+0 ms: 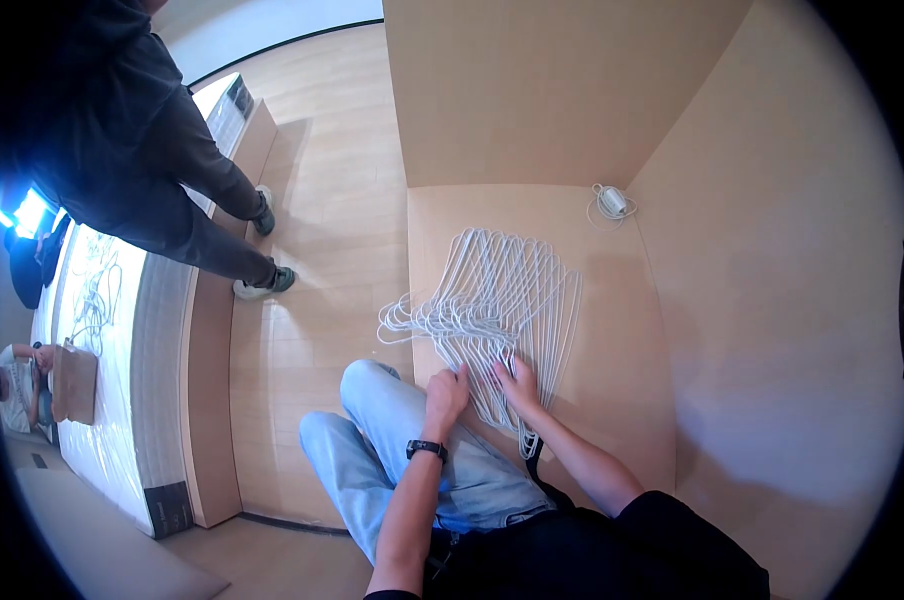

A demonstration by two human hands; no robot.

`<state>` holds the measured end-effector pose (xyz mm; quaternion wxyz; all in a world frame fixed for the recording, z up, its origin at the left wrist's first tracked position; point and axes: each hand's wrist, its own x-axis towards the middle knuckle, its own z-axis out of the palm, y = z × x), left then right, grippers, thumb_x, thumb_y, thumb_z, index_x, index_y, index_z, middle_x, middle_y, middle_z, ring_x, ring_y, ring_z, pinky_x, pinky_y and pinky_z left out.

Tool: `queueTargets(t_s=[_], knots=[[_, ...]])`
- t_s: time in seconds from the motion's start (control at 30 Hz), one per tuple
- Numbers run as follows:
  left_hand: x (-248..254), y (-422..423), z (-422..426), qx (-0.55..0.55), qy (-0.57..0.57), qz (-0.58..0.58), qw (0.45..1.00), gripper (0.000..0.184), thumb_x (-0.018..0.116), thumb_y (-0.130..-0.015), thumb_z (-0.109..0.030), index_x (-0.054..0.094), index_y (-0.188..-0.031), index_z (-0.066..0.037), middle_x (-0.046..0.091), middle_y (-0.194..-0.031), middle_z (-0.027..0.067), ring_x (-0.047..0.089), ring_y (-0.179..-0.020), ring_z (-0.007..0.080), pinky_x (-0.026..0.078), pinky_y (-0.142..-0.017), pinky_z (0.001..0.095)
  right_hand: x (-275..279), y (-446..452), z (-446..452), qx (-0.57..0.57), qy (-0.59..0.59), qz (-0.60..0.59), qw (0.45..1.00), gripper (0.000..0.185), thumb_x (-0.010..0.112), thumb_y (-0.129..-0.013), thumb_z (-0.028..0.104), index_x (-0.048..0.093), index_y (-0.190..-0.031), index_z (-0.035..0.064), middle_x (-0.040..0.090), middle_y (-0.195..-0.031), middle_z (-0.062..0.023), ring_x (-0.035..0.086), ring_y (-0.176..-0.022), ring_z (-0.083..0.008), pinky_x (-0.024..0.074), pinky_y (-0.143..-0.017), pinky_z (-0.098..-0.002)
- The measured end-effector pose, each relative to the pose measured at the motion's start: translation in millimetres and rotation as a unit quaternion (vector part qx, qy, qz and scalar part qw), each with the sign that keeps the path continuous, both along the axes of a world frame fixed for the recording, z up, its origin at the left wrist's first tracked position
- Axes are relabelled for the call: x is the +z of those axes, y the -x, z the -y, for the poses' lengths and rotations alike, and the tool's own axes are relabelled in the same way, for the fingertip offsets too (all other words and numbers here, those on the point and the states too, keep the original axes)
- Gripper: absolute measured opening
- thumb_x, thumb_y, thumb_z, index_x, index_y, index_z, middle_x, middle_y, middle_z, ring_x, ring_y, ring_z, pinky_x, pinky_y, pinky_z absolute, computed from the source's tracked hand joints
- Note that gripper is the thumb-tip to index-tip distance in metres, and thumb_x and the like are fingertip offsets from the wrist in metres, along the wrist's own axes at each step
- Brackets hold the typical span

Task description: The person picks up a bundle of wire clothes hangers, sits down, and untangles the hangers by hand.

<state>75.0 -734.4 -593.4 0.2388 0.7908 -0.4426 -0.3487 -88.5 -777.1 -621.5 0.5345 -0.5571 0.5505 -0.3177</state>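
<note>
A fanned stack of white wire clothes hangers [537, 290] lies across the wooden surface, their hooks bunched toward the left. My left hand [447, 395], with a black band at the wrist, is closed at the near left edge of the stack, its thumb against the wires. On the near part of the same hangers, my right hand [517, 386] has its fingers closed around several wires. Some fingertips of both hands are hidden by the hangers.
A white cable with a plug block [613, 201] sits in the far corner against the wooden panels. At left, a person in dark clothes [172, 150] stands by a plastic-wrapped mattress [157, 380] with more hangers [94, 300] on it. Another person holds a cardboard box [75, 385].
</note>
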Motion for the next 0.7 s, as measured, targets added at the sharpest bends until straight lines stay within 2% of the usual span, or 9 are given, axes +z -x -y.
queueTargets(t_s=[0.13,0.2,0.37,0.43,0.53,0.67,0.7], knots=[[-8.4,-0.1,2.6,0.015,-0.018,-0.066,0.998,0.054,0.052,-0.094,-0.04,0.065,-0.076,0.009,0.062,-0.079,0.0344,0.062,-0.081,0.0496,0.049,-0.077,0.0537,10.1,0.0,-0.5,-0.002,0.018,-0.018,1.0,0.027,0.061,-0.095,0.018,0.059,-0.115,0.0,0.066,-0.088,-0.0042,0.063,-0.077,-0.0105,0.0516,-0.063,-0.0259],[-11.2,2.1,2.9,0.016,-0.013,-0.066,0.998,0.054,0.053,-0.094,-0.04,0.065,-0.076,0.009,0.062,-0.078,0.0345,0.062,-0.08,0.0496,0.049,-0.076,0.0537,12.7,1.1,-0.4,-0.014,-0.017,0.007,1.0,0.029,0.061,-0.095,0.018,0.059,-0.117,-0.0005,0.066,-0.089,-0.0045,0.064,-0.079,-0.0112,0.0519,-0.065,-0.0265],[-6.6,1.7,2.6,0.017,-0.015,-0.06,0.998,0.051,0.052,-0.094,-0.038,0.066,-0.079,0.009,0.062,-0.079,0.0337,0.063,-0.08,0.0487,0.05,-0.077,0.053,7.2,0.4,0.0,-0.016,-0.016,0.007,1.0,0.028,0.061,-0.095,0.018,0.058,-0.117,-0.0003,0.066,-0.09,-0.0047,0.064,-0.077,-0.0107,0.0524,-0.063,-0.0256],[-0.9,1.5,3.6,-0.025,-0.006,-0.062,0.998,0.046,0.051,-0.093,-0.037,0.068,-0.086,0.005,0.064,-0.082,0.0303,0.063,-0.081,0.0462,0.05,-0.077,0.0514,-2.2,1.9,0.7,-0.018,-0.029,0.015,0.999,0.027,0.061,-0.095,0.017,0.058,-0.117,0.0,0.065,-0.09,-0.0047,0.064,-0.076,-0.0108,0.0529,-0.062,-0.0253],[5.4,4.5,4.0,-0.033,0.01,-0.069,0.997,0.041,0.05,-0.092,-0.035,0.069,-0.09,0.0,0.065,-0.083,0.0267,0.064,-0.082,0.0437,0.051,-0.077,0.0496,-15.1,4.4,2.5,-0.018,-0.034,0.033,0.999,0.026,0.06,-0.096,0.016,0.057,-0.116,0.0011,0.065,-0.09,-0.0045,0.065,-0.075,-0.0115,0.0541,-0.06,-0.0251],[4.8,5.0,3.7,-0.019,0.02,-0.079,0.997,0.038,0.05,-0.091,-0.034,0.07,-0.09,-0.002,0.066,-0.082,0.0253,0.064,-0.082,0.0428,0.051,-0.076,0.0488,-13.3,2.9,2.8,-0.031,-0.07,0.065,0.995,0.024,0.06,-0.096,0.016,0.058,-0.115,0.002,0.065,-0.091,-0.0044,0.065,-0.075,-0.0123,0.0547,-0.062,-0.0258],[2.7,5.3,3.0,-0.018,0.041,-0.078,0.996,0.037,0.05,-0.091,-0.031,0.069,-0.085,0.001,0.066,-0.073,0.0204,0.066,-0.072,0.035,0.052,-0.071,0.0431,-15.6,3.4,4.2,-0.038,-0.098,0.075,0.992,0.023,0.06,-0.096,0.017,0.059,-0.114,0.0023,0.065,-0.091,-0.0043,0.065,-0.076,-0.012,0.0543,-0.064,-0.0263]])
